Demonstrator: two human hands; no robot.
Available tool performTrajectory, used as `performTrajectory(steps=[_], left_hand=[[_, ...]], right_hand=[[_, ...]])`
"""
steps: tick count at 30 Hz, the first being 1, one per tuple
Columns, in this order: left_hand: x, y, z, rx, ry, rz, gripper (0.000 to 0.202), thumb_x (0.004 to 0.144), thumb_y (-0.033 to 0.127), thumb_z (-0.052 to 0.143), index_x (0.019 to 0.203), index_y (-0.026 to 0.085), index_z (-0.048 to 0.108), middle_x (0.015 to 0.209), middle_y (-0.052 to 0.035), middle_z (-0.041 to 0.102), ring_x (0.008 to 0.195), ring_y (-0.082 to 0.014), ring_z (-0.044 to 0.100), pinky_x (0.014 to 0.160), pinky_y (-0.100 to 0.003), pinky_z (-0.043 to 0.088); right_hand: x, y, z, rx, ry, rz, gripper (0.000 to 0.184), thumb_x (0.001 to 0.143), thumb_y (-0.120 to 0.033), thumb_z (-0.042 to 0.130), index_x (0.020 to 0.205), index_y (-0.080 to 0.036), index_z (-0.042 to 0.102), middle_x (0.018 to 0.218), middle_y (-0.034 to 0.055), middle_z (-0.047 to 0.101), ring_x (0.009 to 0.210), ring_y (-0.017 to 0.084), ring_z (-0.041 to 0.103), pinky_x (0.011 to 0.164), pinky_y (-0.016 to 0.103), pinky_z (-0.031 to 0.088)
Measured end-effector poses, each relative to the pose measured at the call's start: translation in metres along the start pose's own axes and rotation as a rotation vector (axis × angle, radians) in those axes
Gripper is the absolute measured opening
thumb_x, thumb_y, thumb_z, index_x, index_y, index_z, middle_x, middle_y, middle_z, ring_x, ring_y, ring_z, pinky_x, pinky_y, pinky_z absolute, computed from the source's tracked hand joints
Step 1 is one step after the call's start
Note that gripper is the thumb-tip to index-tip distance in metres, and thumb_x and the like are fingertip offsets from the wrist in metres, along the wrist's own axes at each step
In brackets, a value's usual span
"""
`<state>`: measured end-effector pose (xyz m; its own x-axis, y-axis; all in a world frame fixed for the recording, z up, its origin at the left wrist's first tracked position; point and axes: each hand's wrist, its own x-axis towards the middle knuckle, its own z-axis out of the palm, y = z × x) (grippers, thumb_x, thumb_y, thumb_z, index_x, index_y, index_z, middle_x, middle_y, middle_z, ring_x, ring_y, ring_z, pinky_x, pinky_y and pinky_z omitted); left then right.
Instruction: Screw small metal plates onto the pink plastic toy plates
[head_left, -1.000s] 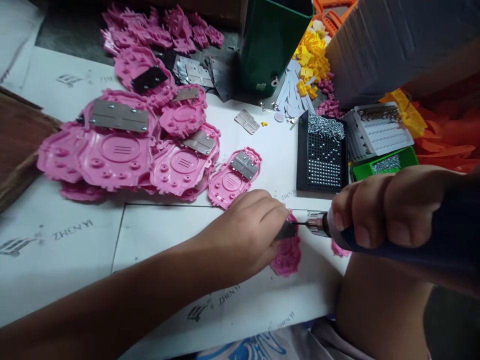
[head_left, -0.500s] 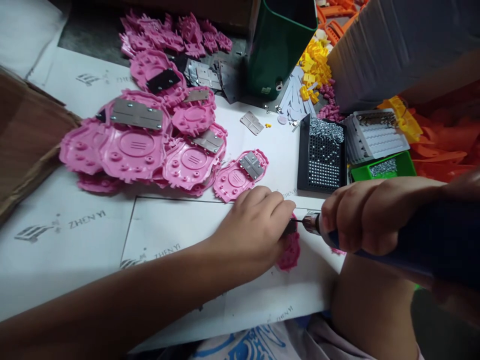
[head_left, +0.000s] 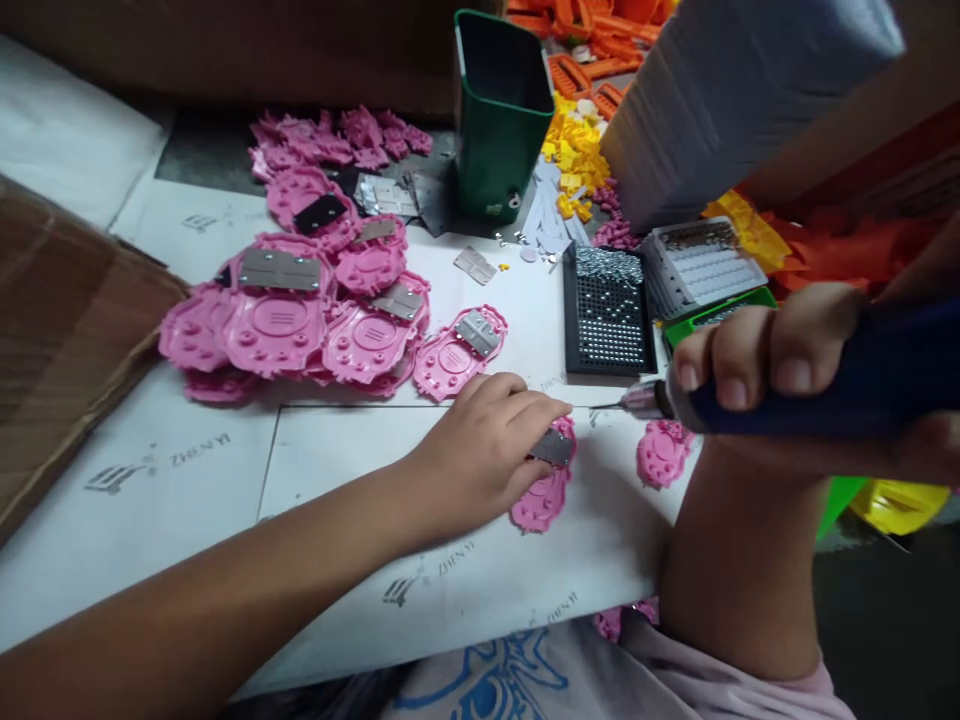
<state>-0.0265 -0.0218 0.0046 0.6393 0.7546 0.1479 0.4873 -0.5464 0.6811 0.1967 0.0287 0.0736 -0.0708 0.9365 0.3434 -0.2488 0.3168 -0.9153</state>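
My left hand (head_left: 484,450) presses down on a small pink plastic part (head_left: 541,498) that carries a grey metal plate (head_left: 553,447). My right hand (head_left: 780,355) grips a dark blue electric screwdriver (head_left: 825,390), held level. Its thin bit (head_left: 611,405) points left and hovers just above and right of the plate, clear of it. A second small pink part (head_left: 661,454) lies on the white sheet below the screwdriver's nose.
A heap of pink parts with metal plates (head_left: 322,310) lies at the left. A black screw tray (head_left: 607,310), a white tray (head_left: 705,265), a green bin (head_left: 712,312) and a green container (head_left: 499,115) stand behind. Brown cardboard (head_left: 67,330) lies far left.
The screwdriver bit has lifted off the metal plate and drawn back to the right. My left hand stays on the pink part. The view has tilted up, showing a second pink part.
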Motion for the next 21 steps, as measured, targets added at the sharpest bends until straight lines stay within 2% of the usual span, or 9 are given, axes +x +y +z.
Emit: performTrajectory(steps=[1,2,4,6,8,11,14,16,21], left_hand=[[-0.001,-0.001,-0.001,-0.003,-0.010,0.015,0.039,0.087,0.017,0.064,0.125,0.012,0.057,0.113,-0.0098,0.067,0.106,-0.0259,0.051,0.093,-0.041,0.040],[-0.001,-0.002,-0.001,-0.003,-0.021,0.030,0.040,0.088,0.017,0.061,0.127,0.012,0.056,0.115,-0.0098,0.067,0.108,-0.0260,0.051,0.094,-0.041,0.039],[-0.003,-0.003,-0.003,0.002,-0.037,0.063,0.042,0.088,0.016,0.059,0.130,0.013,0.055,0.121,-0.0099,0.066,0.112,-0.0266,0.050,0.097,-0.043,0.038],[-0.004,-0.003,-0.003,0.018,-0.042,0.089,0.045,0.086,0.021,0.061,0.129,0.012,0.055,0.128,-0.0122,0.062,0.115,-0.0284,0.049,0.099,-0.045,0.036],[-0.005,-0.002,-0.002,0.058,-0.035,0.095,0.053,0.083,0.034,0.069,0.128,0.010,0.056,0.128,-0.0162,0.058,0.116,-0.0318,0.048,0.100,-0.048,0.035],[-0.007,0.000,0.002,0.162,-0.015,0.078,0.077,0.069,0.055,0.079,0.126,0.008,0.057,0.118,-0.0187,0.057,0.109,-0.0356,0.049,0.095,-0.051,0.037],[-0.008,0.000,0.005,0.230,-0.001,0.076,0.086,0.063,0.062,0.082,0.125,0.008,0.058,0.110,-0.0170,0.057,0.103,-0.0349,0.049,0.090,-0.051,0.038],[-0.008,0.000,0.005,0.215,-0.005,0.072,0.080,0.066,0.057,0.081,0.124,0.009,0.057,0.109,-0.0155,0.058,0.102,-0.0336,0.049,0.090,-0.050,0.038],[-0.008,0.002,0.002,0.108,-0.008,0.055,0.053,0.076,0.032,0.068,0.123,0.010,0.057,0.109,-0.0128,0.061,0.103,-0.0307,0.050,0.092,-0.048,0.037]], right_hand=[[0.005,-0.003,0.001,-0.012,-0.007,-0.049,0.052,0.048,-0.036,0.075,0.100,-0.038,0.070,0.050,-0.0072,0.056,0.039,0.018,0.051,0.041,0.037,0.052],[0.009,-0.004,0.001,-0.019,0.039,-0.120,0.045,0.052,-0.033,0.070,0.097,-0.036,0.070,0.052,-0.0066,0.058,0.041,0.017,0.052,0.042,0.035,0.052],[0.015,-0.004,-0.001,-0.060,0.276,-0.217,0.030,0.056,-0.028,0.058,0.084,-0.031,0.069,0.054,-0.0061,0.059,0.044,0.014,0.053,0.043,0.030,0.048],[0.018,0.000,-0.004,-0.107,0.484,-0.251,0.024,0.057,-0.026,0.053,0.078,-0.028,0.064,0.052,-0.0071,0.056,0.043,0.012,0.052,0.044,0.026,0.044],[0.020,0.005,-0.007,-0.132,0.572,-0.251,0.027,0.057,-0.027,0.052,0.082,-0.026,0.063,0.050,-0.0080,0.055,0.042,0.012,0.050,0.043,0.025,0.042],[0.023,0.010,-0.011,-0.130,0.587,-0.227,0.032,0.058,-0.026,0.053,0.088,-0.022,0.061,0.049,-0.0074,0.055,0.040,0.012,0.051,0.042,0.025,0.042],[0.024,0.014,-0.013,-0.146,0.566,-0.200,0.029,0.057,-0.025,0.055,0.085,-0.022,0.059,0.049,-0.0070,0.053,0.039,0.013,0.051,0.041,0.025,0.044],[0.024,0.017,-0.014,-0.157,0.557,-0.179,0.022,0.056,-0.025,0.055,0.078,-0.023,0.057,0.049,-0.0068,0.054,0.039,0.013,0.052,0.041,0.025,0.044],[0.024,0.021,-0.017,-0.151,0.533,-0.159,0.012,0.057,-0.024,0.057,0.065,-0.023,0.048,0.049,-0.0049,0.056,0.039,0.014,0.053,0.040,0.026,0.044]])
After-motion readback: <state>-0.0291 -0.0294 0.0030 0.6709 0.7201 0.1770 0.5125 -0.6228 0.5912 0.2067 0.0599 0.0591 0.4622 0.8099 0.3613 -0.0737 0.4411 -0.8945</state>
